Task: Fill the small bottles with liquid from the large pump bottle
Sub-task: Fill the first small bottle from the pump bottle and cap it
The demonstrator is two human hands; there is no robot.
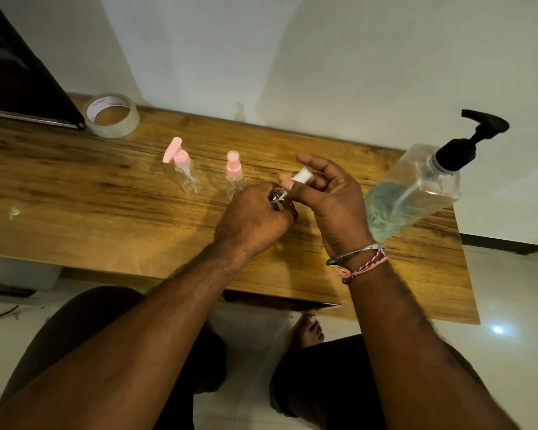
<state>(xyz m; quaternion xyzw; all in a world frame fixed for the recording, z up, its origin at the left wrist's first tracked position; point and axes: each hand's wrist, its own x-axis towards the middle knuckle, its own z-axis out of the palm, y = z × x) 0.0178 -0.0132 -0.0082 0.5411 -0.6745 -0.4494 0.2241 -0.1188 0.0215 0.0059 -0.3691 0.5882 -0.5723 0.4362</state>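
My left hand (255, 217) is wrapped around a small clear bottle (279, 198) over the middle of the wooden table (106, 218); only its top shows. My right hand (326, 200) pinches that bottle's white cap (302, 175), lifted just above and to the right of the bottle's mouth. Two more small clear bottles stand behind my hands: one with a pink pump (184, 169) and one with a pink spray top (234, 172). The large clear pump bottle (416, 187) with a black pump head stands at the right, holding greenish liquid in its lower part.
A roll of clear tape (112, 114) lies at the back left next to a dark laptop-like object (19, 82). A white wall runs behind the table. The table's right edge is just past the large bottle. My knees and a bare foot (308, 330) are below the front edge.
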